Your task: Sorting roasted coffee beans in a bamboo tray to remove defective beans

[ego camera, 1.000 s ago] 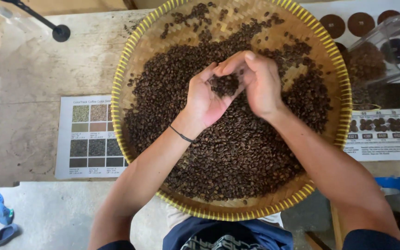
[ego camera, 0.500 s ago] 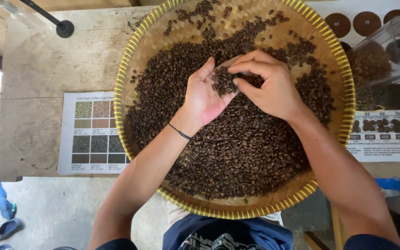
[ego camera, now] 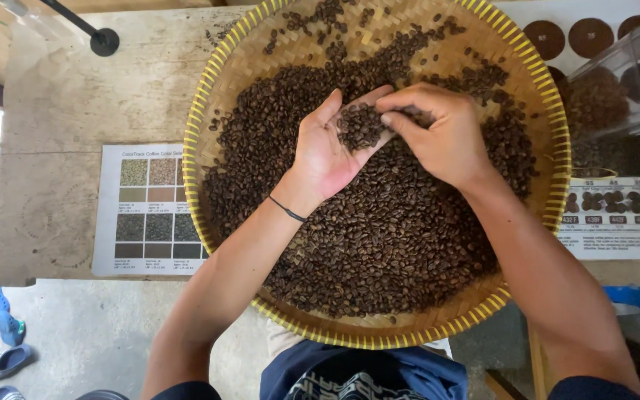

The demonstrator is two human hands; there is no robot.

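A round woven tray with a yellow rim [ego camera: 190, 159] lies on a wooden table [ego camera: 61, 111] and holds a wide heap of dark roasted coffee beans [ego camera: 379, 237]. My left hand [ego camera: 327, 155] is cupped palm up over the heap, with a small pile of beans resting in the palm. My right hand [ego camera: 438, 133] is beside it, palm down, thumb and fingertips pinched together at the edge of that pile. A thin black band circles my left wrist.
A printed colour chart sheet [ego camera: 150, 211] lies left of the tray. Another chart with brown discs and bean pictures [ego camera: 616, 215] is at the right, under a clear plastic container [ego camera: 616, 81]. A black stand base [ego camera: 104, 41] sits at the table's far left.
My right hand has turned palm down and slid right, its fingers now pinching at the beans in my left palm. My left hand has opened slightly flatter.
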